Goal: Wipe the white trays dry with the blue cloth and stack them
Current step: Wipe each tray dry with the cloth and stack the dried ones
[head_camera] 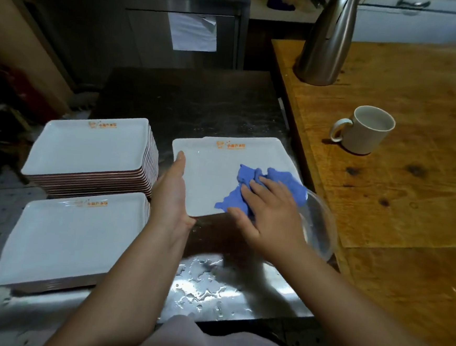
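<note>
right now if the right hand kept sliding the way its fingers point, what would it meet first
Probably the tray's far rim, near the orange logo. The right hand lies on the blue cloth, fingers pointing up-left across the tray.

The right hand (265,216) is covering the middle of the cloth (275,182), and the cloth is hiding the near right corner of the tray (207,176). Right of the tray, the bowl (323,229) is disappearing behind that hand and wrist, so its contents are not showing. The left hand (172,193) is masking the tray's left rim; its fingers underneath are staying out of sight. The orange print on the tray is reading too small to make out. Behind the tray, the jug (327,41) is running off the top edge.
</note>
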